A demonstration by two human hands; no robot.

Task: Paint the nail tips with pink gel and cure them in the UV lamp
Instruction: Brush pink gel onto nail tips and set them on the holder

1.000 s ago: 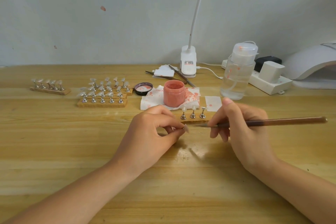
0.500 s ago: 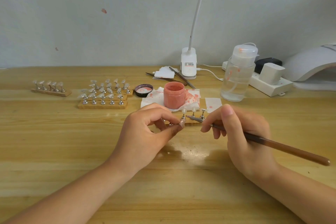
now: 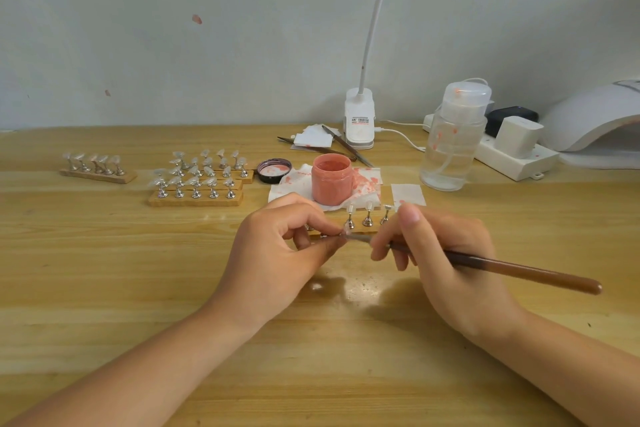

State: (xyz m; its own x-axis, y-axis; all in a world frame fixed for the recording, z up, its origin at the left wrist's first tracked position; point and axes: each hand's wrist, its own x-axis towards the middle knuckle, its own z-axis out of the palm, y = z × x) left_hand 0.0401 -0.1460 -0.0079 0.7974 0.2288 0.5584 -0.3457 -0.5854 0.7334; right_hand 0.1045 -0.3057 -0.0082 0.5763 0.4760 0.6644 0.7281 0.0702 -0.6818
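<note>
The left hand (image 3: 277,253) pinches a small nail tip (image 3: 344,230) above the wooden table (image 3: 104,288). The right hand (image 3: 450,263) grips a brush (image 3: 519,270), its tip touching the nail, near the open pink gel jar (image 3: 331,183).

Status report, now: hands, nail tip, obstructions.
Left hand pinches nail tip. Right hand holds brush, bristles at tip. Gel jar open, behind. Nothing blocking.

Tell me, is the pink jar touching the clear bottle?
Apart. The head view shows bare table and a white paper square between the jar and the bottle, which stands off to the jar's right.
</note>
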